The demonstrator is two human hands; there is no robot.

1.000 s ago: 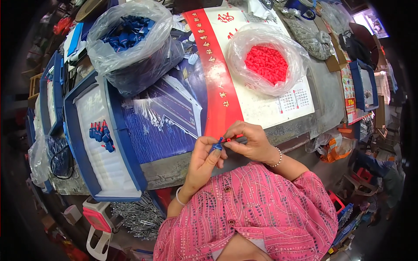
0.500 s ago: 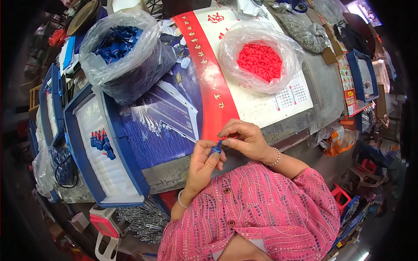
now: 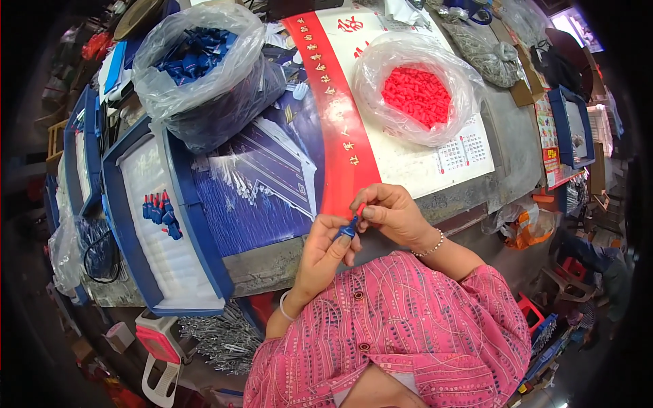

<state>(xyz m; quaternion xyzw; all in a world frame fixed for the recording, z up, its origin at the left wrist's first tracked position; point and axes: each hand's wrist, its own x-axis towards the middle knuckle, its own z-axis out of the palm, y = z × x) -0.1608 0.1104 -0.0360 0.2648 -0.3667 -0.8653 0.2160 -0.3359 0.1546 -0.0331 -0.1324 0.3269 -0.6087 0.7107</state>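
My left hand (image 3: 322, 250) pinches a small blue plastic part (image 3: 346, 231) between thumb and fingers, its narrow end pointing up toward my other hand. Between the thumb and fingertips of my right hand (image 3: 394, 219) is a small red plastic cap (image 3: 361, 209), right at that narrow end. Whether the cap is seated on it I cannot tell. Several blue parts with red tips (image 3: 162, 215) lie in a heap on the white lining of a blue tray (image 3: 216, 272) at the left.
A clear bag of red caps (image 3: 416, 95) stands on a calendar sheet (image 3: 401, 166) at the far right. At the far left stands a bag of blue parts (image 3: 197, 58). Metal pieces (image 3: 221, 336) are heaped below the table edge, beside a white and red stool (image 3: 160, 343).
The red cap now shows upright at the blue part's narrow end, where before it was mostly hidden by my right fingers. The view has shifted slightly.
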